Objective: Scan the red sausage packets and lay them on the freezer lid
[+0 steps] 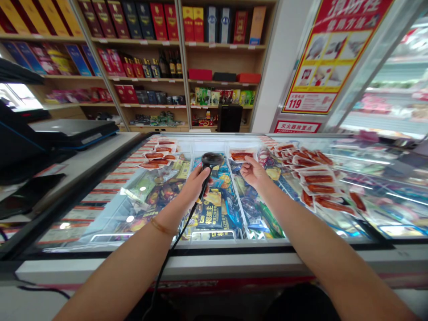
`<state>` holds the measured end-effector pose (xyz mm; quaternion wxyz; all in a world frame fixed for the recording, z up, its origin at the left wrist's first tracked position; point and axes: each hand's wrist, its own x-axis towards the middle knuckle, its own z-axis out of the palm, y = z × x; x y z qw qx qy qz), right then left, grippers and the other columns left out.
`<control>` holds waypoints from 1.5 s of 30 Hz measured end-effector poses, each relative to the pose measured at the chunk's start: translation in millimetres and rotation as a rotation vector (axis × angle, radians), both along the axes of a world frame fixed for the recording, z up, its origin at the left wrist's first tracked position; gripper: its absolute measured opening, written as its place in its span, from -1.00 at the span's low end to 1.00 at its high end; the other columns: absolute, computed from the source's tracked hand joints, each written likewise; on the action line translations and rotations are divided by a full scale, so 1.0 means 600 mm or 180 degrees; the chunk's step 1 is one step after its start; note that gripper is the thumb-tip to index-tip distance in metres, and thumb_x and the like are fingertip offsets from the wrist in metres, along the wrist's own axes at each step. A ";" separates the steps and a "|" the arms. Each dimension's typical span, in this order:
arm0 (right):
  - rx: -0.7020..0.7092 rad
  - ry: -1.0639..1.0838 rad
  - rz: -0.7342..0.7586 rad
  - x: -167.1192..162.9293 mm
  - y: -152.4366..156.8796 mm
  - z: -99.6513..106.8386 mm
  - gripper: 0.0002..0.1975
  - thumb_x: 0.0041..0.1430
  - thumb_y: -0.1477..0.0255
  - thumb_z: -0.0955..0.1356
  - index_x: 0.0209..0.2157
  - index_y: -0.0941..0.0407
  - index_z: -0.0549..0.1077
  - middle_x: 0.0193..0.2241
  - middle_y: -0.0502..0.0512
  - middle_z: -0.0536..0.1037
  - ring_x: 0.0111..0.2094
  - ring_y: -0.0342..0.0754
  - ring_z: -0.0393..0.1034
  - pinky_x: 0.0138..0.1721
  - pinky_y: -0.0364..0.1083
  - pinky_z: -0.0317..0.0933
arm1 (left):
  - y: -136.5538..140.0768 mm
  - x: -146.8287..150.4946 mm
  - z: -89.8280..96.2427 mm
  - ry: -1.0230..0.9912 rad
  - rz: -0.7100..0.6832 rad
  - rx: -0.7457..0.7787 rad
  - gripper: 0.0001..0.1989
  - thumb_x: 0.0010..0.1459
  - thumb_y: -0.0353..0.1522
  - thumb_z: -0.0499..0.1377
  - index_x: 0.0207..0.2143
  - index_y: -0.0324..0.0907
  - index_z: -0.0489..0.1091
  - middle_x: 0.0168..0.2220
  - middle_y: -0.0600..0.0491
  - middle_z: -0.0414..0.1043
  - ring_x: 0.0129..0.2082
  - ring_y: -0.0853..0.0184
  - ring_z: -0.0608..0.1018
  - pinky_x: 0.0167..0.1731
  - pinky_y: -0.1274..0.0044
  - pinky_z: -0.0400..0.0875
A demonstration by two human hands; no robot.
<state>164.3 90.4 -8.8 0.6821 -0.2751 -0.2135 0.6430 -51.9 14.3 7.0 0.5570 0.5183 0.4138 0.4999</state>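
My left hand (pixel 195 185) is wrapped round the handle of a black barcode scanner (pixel 212 158). The scanner's head tilts up above the freezer's glass top, and its cord trails down past my forearm. My right hand (pixel 253 172) has curled fingers pinching the lower right edge of a clear vacuum pack of sausages (pixel 239 155). Whether that pack rests on the glass or is slightly lifted, I cannot tell. To the left lie several more sausage packs (pixel 157 161), and a larger spread of sausage packs (pixel 317 178) covers the glass on the right.
Under the glass of the chest freezer (pixel 214 250), wire baskets hold bagged frozen food. A counter with a flat black device (pixel 76 132) stands at the left. Behind are shelves of boxes and bottles (pixel 138 35), a black box (pixel 229 118) and a red wall poster (pixel 334 58).
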 end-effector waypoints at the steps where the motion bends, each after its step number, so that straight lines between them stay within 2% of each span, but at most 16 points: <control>1: -0.0016 0.0019 0.0014 -0.001 -0.002 0.001 -0.69 -0.02 0.45 0.53 -0.48 0.09 0.30 -0.71 -0.23 0.32 -0.74 -0.33 0.12 -0.79 -0.33 0.00 | 0.000 0.000 0.000 -0.0009 0.0017 -0.0005 -0.57 0.01 -0.01 0.23 -0.31 -0.13 0.23 -0.51 0.15 0.37 -0.73 0.50 0.34 -0.77 0.65 0.18; 4: -0.0043 -0.0148 0.0020 -0.006 -0.004 0.002 -0.67 0.08 0.25 0.48 -0.46 0.08 0.29 -0.66 -0.17 0.39 -0.73 -0.31 0.15 -0.81 -0.32 -0.01 | 0.002 0.000 -0.002 -0.0045 0.0014 0.0011 -0.57 0.02 -0.01 0.24 -0.29 -0.13 0.24 -0.52 0.15 0.37 -0.74 0.51 0.34 -0.77 0.65 0.17; 7: -0.0156 -0.0366 0.0033 -0.010 -0.003 -0.001 -0.63 0.12 0.13 0.44 -0.44 0.07 0.27 -0.69 -0.19 0.35 -0.77 -0.31 0.13 -0.83 -0.33 -0.06 | 0.005 0.001 -0.006 -0.0021 -0.0031 0.0027 -0.57 0.01 -0.02 0.24 -0.31 -0.13 0.23 -0.53 0.15 0.38 -0.74 0.50 0.35 -0.78 0.65 0.17; 9: -0.0280 -0.0391 -0.0004 -0.013 -0.002 -0.002 -0.65 0.16 0.12 0.41 -0.42 0.06 0.26 -0.70 -0.19 0.36 -0.77 -0.31 0.18 -0.82 -0.34 -0.02 | 0.006 0.002 -0.008 0.0024 -0.0049 0.0033 -0.57 0.01 -0.01 0.24 -0.32 -0.13 0.22 -0.53 0.14 0.38 -0.74 0.49 0.35 -0.78 0.64 0.18; 13: -0.0236 -0.0259 -0.0061 -0.019 -0.003 -0.003 -0.79 0.25 0.28 0.38 -0.35 0.06 0.29 -0.56 -0.12 0.53 -0.58 -0.25 0.44 -0.62 -0.32 0.27 | 0.005 0.001 -0.007 0.0079 -0.0042 0.0029 -0.58 0.03 -0.01 0.22 -0.31 -0.13 0.22 -0.51 0.13 0.40 -0.74 0.49 0.34 -0.78 0.64 0.17; 15: -0.0086 -0.0402 0.0033 -0.020 -0.004 -0.006 -0.81 0.22 0.33 0.40 -0.34 0.06 0.30 -0.54 -0.13 0.54 -0.59 -0.26 0.43 -0.62 -0.32 0.26 | 0.004 0.000 -0.006 0.0084 -0.0026 0.0022 -0.58 0.03 -0.02 0.22 -0.29 -0.13 0.22 -0.51 0.14 0.39 -0.73 0.50 0.34 -0.78 0.64 0.17; 18: 0.0014 -0.0891 -0.0020 -0.022 -0.003 -0.014 -0.74 0.12 0.29 0.46 -0.36 0.06 0.30 -0.56 -0.15 0.51 -0.65 -0.29 0.34 -0.68 -0.33 0.16 | 0.003 0.000 -0.005 0.0066 -0.0020 0.0006 -0.58 0.03 -0.02 0.22 -0.28 -0.13 0.23 -0.53 0.15 0.38 -0.74 0.49 0.34 -0.77 0.65 0.17; 23: 0.0083 -0.0989 -0.0537 -0.027 0.007 -0.026 -0.56 -0.01 0.39 0.51 -0.33 0.01 0.14 -0.52 -0.21 0.51 -0.54 -0.23 0.46 -0.39 -0.18 0.43 | 0.003 0.001 -0.006 0.0125 -0.0032 0.0006 -0.59 0.03 -0.02 0.22 -0.30 -0.13 0.24 -0.53 0.15 0.38 -0.73 0.50 0.34 -0.78 0.65 0.18; 28: 0.0117 -0.1055 -0.0978 -0.027 0.009 -0.029 -0.43 -0.09 0.50 0.50 -0.32 -0.03 0.00 -0.50 -0.27 0.45 -0.57 -0.19 0.46 -0.45 -0.13 0.46 | 0.005 0.000 -0.009 0.0209 -0.0025 0.0018 -0.58 0.03 -0.01 0.22 -0.29 -0.14 0.26 -0.51 0.14 0.38 -0.73 0.50 0.33 -0.78 0.64 0.18; 30: 0.0203 -0.1119 -0.1017 -0.025 0.007 -0.029 -0.45 -0.09 0.52 0.48 -0.28 -0.04 0.03 -0.48 -0.26 0.44 -0.55 -0.21 0.46 -0.45 -0.14 0.46 | 0.005 0.000 -0.010 0.0234 -0.0021 0.0026 -0.58 0.03 -0.01 0.21 -0.29 -0.14 0.26 -0.51 0.14 0.38 -0.73 0.50 0.33 -0.78 0.64 0.18; 34: 0.0382 -0.1147 -0.0810 -0.022 0.002 -0.029 -0.49 -0.12 0.53 0.48 -0.20 -0.04 0.18 -0.43 -0.20 0.47 -0.43 -0.20 0.50 -0.35 -0.14 0.46 | 0.007 0.000 -0.012 0.0230 -0.0043 0.0024 -0.58 0.03 -0.01 0.22 -0.31 -0.14 0.24 -0.51 0.14 0.37 -0.73 0.50 0.33 -0.78 0.64 0.18; 40: 0.0789 -0.1308 -0.0741 -0.027 -0.002 -0.033 -0.34 -0.24 0.53 0.52 -0.06 -0.03 0.29 -0.33 -0.10 0.51 -0.28 -0.11 0.51 -0.17 -0.06 0.43 | 0.006 -0.001 -0.012 0.0166 -0.0061 0.0065 -0.58 0.03 -0.02 0.22 -0.31 -0.14 0.23 -0.50 0.14 0.38 -0.72 0.51 0.35 -0.77 0.65 0.19; 45: 0.1353 -0.1845 -0.0955 -0.036 -0.001 -0.035 -0.20 -0.27 0.41 0.55 0.06 -0.02 0.25 0.00 0.10 0.47 -0.07 -0.02 0.48 -0.01 -0.01 0.36 | -0.001 0.001 -0.005 -0.0014 -0.0168 0.0240 -0.58 0.03 -0.02 0.22 -0.28 -0.14 0.22 -0.50 0.16 0.37 -0.73 0.52 0.35 -0.77 0.65 0.18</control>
